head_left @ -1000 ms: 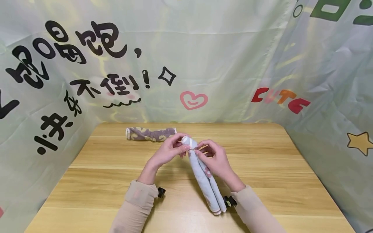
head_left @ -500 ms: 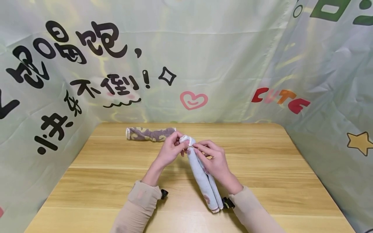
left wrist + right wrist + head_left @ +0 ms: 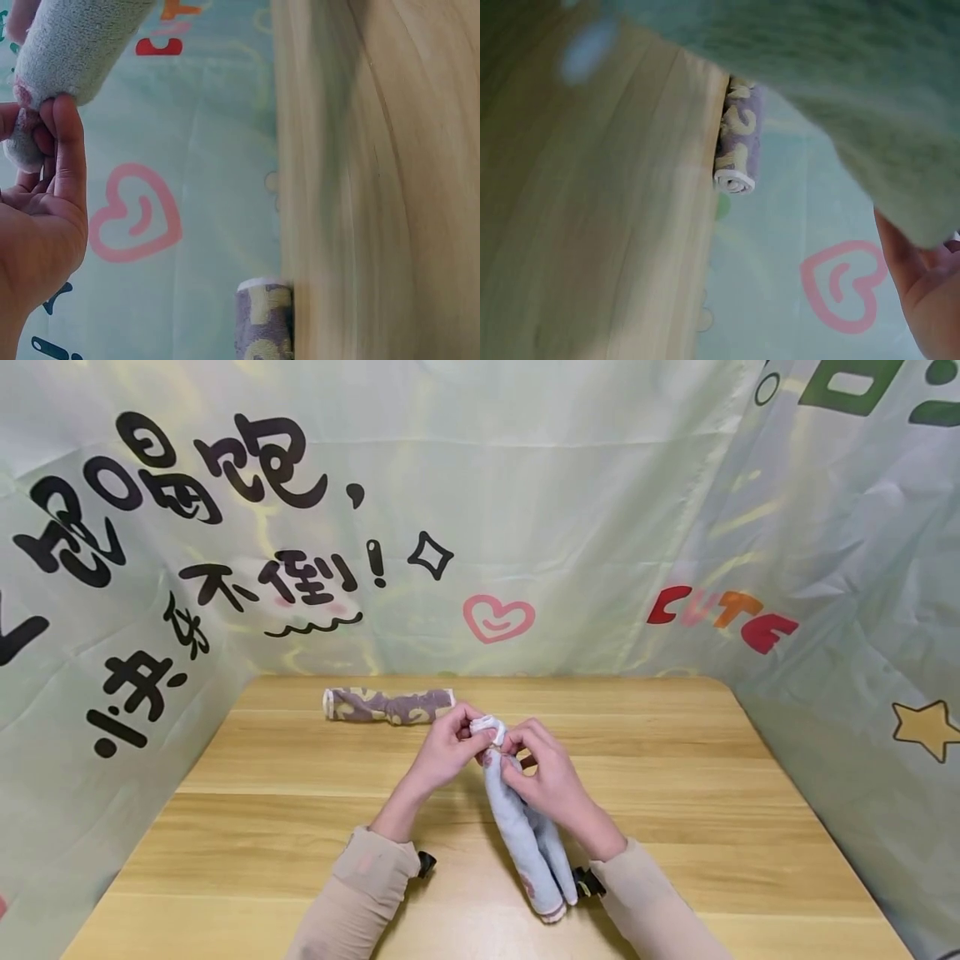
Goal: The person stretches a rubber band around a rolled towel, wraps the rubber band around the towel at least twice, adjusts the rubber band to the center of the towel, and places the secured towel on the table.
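Observation:
A light blue towel (image 3: 517, 835), rolled and folded double, slants toward the front of the table with its two lengths hanging side by side. My left hand (image 3: 447, 752) pinches its bunched, white-edged top end between thumb and fingers. Just below that end, a thin yellowish line crosses the narrowed neck. There my right hand (image 3: 552, 777) pinches with thumb and bent forefinger, partly hiding the towel. In the left wrist view, the left fingers (image 3: 69, 150) press up against the towel roll (image 3: 82, 49). Blurred blue-green cloth (image 3: 855, 75) fills the top of the right wrist view.
A purple towel roll (image 3: 390, 706) with a yellow pattern lies at the back left of the wooden table (image 3: 675, 793), narrowed at its middle. A printed cloth backdrop (image 3: 570, 527) stands behind and along both sides. Small black devices (image 3: 590, 882) sit at the wrists.
The towel's top end dipped and shifted slightly right over the last half second. Its two lower lengths spread farther apart. My right fingers bent in closer at the neck.

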Tool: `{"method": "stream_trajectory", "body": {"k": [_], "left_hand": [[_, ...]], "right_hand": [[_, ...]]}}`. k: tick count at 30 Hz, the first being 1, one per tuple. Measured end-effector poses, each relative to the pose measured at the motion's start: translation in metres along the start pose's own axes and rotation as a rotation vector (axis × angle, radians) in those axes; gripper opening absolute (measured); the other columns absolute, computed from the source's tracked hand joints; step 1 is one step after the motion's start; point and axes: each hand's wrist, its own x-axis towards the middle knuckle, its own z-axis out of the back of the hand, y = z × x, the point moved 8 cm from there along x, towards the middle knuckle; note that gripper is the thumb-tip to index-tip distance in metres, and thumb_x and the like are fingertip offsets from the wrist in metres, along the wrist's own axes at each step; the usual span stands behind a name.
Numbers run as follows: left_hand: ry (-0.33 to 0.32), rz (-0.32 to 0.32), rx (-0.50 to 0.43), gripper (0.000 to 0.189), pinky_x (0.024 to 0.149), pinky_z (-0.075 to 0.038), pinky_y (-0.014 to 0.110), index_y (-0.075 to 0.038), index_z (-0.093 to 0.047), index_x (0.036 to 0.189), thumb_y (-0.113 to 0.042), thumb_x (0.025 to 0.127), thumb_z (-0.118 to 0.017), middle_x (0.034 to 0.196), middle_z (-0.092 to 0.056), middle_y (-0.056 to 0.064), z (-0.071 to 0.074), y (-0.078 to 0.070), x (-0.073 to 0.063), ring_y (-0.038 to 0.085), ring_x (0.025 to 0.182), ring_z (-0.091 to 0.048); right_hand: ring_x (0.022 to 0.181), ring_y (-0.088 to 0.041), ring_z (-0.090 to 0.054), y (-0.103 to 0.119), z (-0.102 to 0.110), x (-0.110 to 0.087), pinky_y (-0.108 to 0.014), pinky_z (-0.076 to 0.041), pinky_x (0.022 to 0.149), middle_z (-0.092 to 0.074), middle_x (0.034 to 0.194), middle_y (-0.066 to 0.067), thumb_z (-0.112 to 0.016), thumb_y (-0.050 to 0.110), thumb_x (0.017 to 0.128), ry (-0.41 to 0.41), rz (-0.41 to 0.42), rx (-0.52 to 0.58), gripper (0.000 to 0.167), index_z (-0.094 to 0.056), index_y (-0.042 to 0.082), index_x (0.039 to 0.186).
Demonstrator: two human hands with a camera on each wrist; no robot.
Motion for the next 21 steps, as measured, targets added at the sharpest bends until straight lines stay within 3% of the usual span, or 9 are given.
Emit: {"method": "stream_trajectory", "body": {"k": [8, 12, 17, 21], "left_hand": [[0.014, -0.003, -0.017, 0.010, 0.060, -0.060, 0.031, 0.008, -0.058, 0.104, 0.002, 0.098, -0.064, 0.089, -0.064, 0.006, -0.001, 0.003, 0.000, 0.011, 0.068, -0.064], [0.030, 0.038, -0.032, 0.012, 0.062, -0.060, 0.029, 0.009, -0.056, 0.106, 0.001, 0.100, -0.062, 0.091, -0.063, 0.009, -0.002, 0.007, -0.001, 0.012, 0.069, -0.065], [0.082, 0.106, -0.017, 0.019, 0.067, -0.062, 0.032, 0.009, -0.052, 0.114, -0.005, 0.104, -0.059, 0.098, -0.062, 0.013, -0.005, 0.010, -0.002, 0.014, 0.073, -0.065], [0.186, 0.090, 0.090, 0.024, 0.066, -0.061, 0.044, 0.003, -0.055, 0.122, -0.013, 0.105, -0.062, 0.099, -0.063, 0.013, -0.010, 0.009, -0.002, 0.018, 0.073, -0.062]], "right_hand": [[0.087, -0.014, -0.059, -0.006, -0.003, 0.000, -0.028, -0.060, 0.068, -0.056, 0.098, -0.001, -0.065, 0.000, 0.083, 0.076, -0.010, 0.042, 0.016, -0.060, 0.012, 0.092], [0.088, -0.015, -0.061, -0.007, -0.001, -0.001, -0.027, -0.060, 0.067, -0.060, 0.098, -0.001, -0.069, -0.003, 0.086, 0.076, 0.005, 0.056, 0.018, -0.064, 0.011, 0.095], [0.079, -0.017, -0.064, -0.001, 0.005, -0.002, -0.026, -0.060, 0.062, -0.065, 0.096, -0.005, -0.074, -0.006, 0.084, -0.015, 0.117, -0.033, 0.019, -0.068, 0.006, 0.097], [0.072, -0.015, -0.062, 0.006, 0.004, -0.003, -0.026, -0.058, 0.057, -0.063, 0.089, -0.004, -0.071, -0.004, 0.079, -0.065, 0.228, -0.152, 0.017, -0.066, 0.004, 0.093]]}}
